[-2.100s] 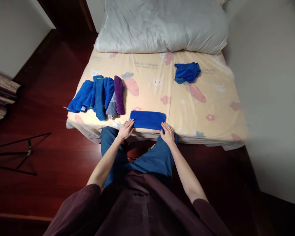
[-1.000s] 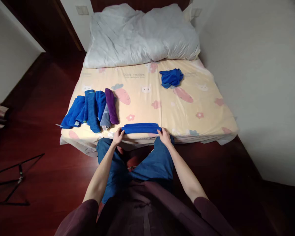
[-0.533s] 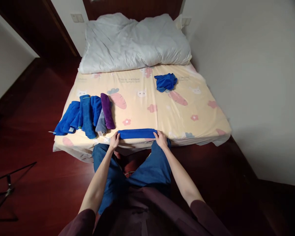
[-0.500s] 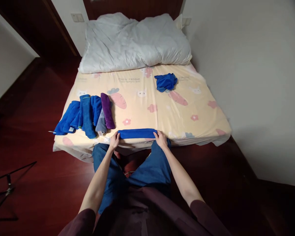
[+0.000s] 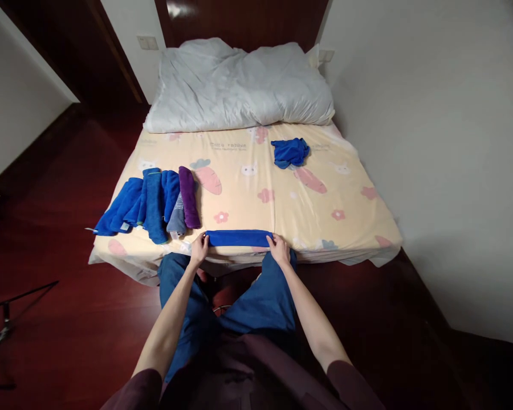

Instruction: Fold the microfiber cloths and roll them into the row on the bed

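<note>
A blue towel (image 5: 239, 238), folded into a long narrow strip, lies along the near edge of the bed. My left hand (image 5: 199, 249) pinches its left end, and my right hand (image 5: 279, 249) pinches the right end. To the left lie several rolled or folded towels side by side: a purple towel (image 5: 189, 197) nearest to my left hand, a grey towel (image 5: 177, 217) partly under it, a teal-blue towel (image 5: 154, 205) and bright blue towels (image 5: 122, 208). A crumpled blue cloth (image 5: 290, 152) rests farther back on the right.
The bed (image 5: 239, 199) has a yellow sheet with rabbits and carrots. A white quilt (image 5: 243, 85) is bunched at the headboard (image 5: 248, 23). A white wall (image 5: 431, 142) stands on the right. A black metal stand (image 5: 4, 327) is on the dark red floor at left.
The view has tilted up a little, so the bed sits slightly lower in the picture. Both hands keep hold of the folded blue towel's ends, which stays at the bed's edge.
</note>
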`<control>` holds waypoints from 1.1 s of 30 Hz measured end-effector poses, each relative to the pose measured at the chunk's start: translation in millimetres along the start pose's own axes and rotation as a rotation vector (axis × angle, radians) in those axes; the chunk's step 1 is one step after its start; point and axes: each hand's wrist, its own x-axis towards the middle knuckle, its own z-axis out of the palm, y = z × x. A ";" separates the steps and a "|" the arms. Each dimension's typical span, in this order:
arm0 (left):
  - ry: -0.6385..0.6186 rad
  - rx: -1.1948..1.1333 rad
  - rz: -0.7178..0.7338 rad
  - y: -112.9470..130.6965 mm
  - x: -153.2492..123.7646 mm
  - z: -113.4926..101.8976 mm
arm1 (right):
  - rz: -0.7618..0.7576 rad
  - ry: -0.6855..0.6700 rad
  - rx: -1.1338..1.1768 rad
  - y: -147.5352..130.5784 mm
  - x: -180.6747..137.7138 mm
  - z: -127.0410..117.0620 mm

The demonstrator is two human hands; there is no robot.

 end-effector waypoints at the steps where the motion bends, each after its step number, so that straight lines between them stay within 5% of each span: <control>1: 0.006 0.005 -0.003 0.9 0.1 0.3 | 0.009 0.000 0.005 -0.3 0.5 0.3; 19: 0.030 0.098 -0.056 20.1 5.1 2.6 | 0.097 0.085 0.075 -3.4 3.8 4.3; 22: 0.148 0.105 0.061 27.2 -17.5 1.0 | 0.006 0.184 0.048 -5.8 -5.3 1.0; 25: 0.067 0.169 0.256 40.7 -47.2 4.5 | -0.194 0.267 -0.050 -13.3 -22.9 0.8; 29: -0.170 0.212 0.466 63.4 -69.6 24.8 | -0.536 0.001 -0.211 -31.3 -48.1 16.7; 33: -0.201 0.301 0.478 68.4 -57.5 41.6 | -0.574 -0.077 -0.266 -38.2 -53.4 36.3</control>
